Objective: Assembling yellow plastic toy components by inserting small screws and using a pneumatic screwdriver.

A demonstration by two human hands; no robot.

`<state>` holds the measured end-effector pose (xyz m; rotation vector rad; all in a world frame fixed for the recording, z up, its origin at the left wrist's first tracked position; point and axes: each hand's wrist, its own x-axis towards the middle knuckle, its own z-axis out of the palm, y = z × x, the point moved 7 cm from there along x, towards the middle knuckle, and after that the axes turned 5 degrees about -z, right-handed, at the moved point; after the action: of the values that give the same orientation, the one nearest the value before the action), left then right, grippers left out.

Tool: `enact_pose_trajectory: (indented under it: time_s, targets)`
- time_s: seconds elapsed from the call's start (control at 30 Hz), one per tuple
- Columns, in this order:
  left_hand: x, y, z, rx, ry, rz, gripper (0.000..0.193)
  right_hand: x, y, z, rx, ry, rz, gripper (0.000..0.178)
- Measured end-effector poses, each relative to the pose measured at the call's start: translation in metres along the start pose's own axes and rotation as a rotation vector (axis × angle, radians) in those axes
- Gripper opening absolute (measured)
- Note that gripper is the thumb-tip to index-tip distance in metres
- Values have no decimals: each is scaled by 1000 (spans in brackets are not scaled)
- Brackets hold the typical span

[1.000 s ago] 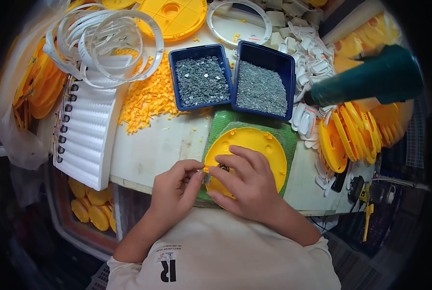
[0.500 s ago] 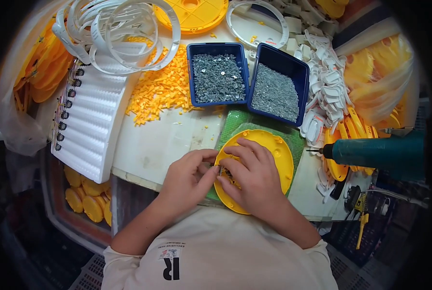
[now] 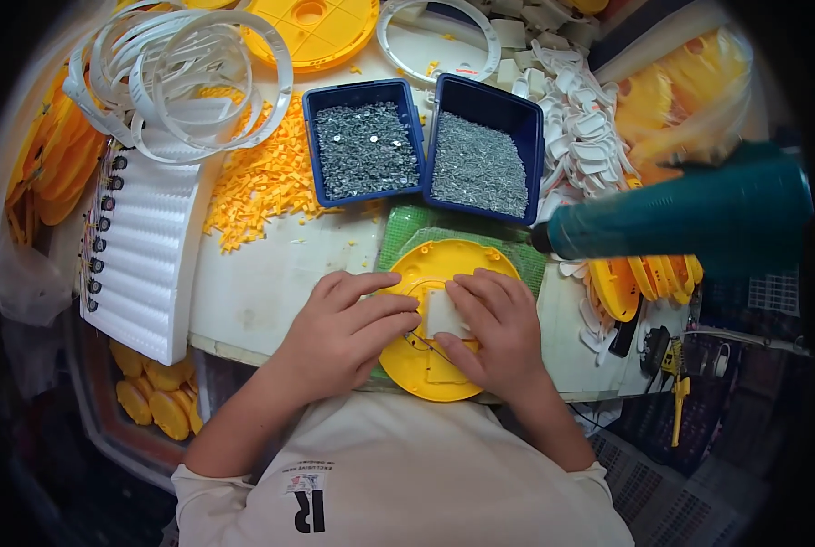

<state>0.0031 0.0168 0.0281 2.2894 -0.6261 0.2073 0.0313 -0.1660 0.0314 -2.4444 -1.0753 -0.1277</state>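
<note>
A yellow round plastic housing [image 3: 456, 256] lies in front of me on a green mat, its inside facing up. On it sits a white square-cornered block [image 3: 444, 314], with thin dark wires [image 3: 418, 341] beside it. My right hand [image 3: 503, 333] holds the block, thumb at its lower edge and fingers at its upper right. My left hand [image 3: 345, 330] reaches over the housing's left side, fingers stretched toward the wires and the block's left edge. Its thumb is hidden. Below the block, a yellow rectangular section [image 3: 444, 369] of the housing shows.
Two blue bins of small metal parts [image 3: 366, 150] [image 3: 482, 164] stand beyond the mat. A teal power screwdriver [image 3: 676, 217] hangs at the right. Small yellow pieces [image 3: 266, 187], a white ribbed foam tray [image 3: 143, 246], white rings [image 3: 211, 82] and white plastic parts [image 3: 576, 137] surround the work area.
The hands have moved apart from their close pinch at the housing's left edge. The white block now shows between them. The whole view has shifted, and the screwdriver appears higher and farther left.
</note>
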Motion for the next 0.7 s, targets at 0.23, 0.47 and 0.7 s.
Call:
enact_pose_trajectory:
  time_s: [0.23,0.47,0.7]
  targets:
    - [9,-9,5,-67,-82,-124,40,4,13,-4,187,-1,84,51]
    - [2,-7,11,-94,-62,-269,44,13,100,-58,-321,260,270,27]
    - [1,-5,10,-148,-118,-288,48,33,147,-42,-558,-73,106,21]
